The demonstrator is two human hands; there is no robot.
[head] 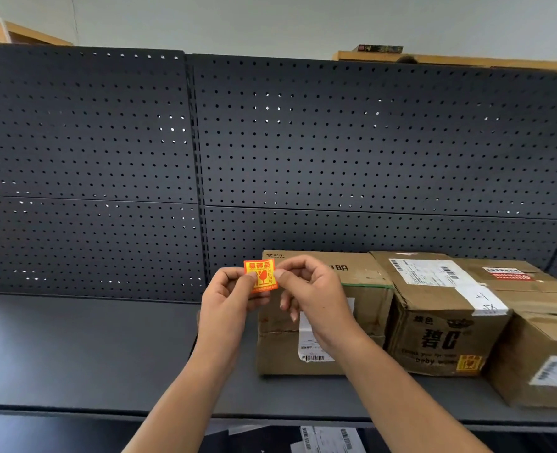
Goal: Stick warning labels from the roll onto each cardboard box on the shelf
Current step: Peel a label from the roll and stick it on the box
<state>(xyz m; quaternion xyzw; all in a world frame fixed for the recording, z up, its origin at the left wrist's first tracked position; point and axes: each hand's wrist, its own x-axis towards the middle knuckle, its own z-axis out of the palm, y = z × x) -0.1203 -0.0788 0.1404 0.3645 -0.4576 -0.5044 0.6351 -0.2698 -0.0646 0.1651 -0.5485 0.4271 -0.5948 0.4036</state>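
Observation:
A small orange and yellow warning label [261,273] is held up in front of the leftmost cardboard box [362,273]. My left hand [226,304] pinches its left edge and my right hand [309,294] pinches its right edge. Three cardboard boxes stand in a row on the dark shelf [84,351]. The middle box [440,325] carries a yellow label [469,364] low on its front. The right box [545,348] is partly cut off by the frame edge. The label roll is not in view.
A black pegboard panel [303,142] rises behind the shelf. The shelf's front edge [74,410] runs across the bottom. Papers with barcodes [329,439] lie on a lower level beneath the shelf.

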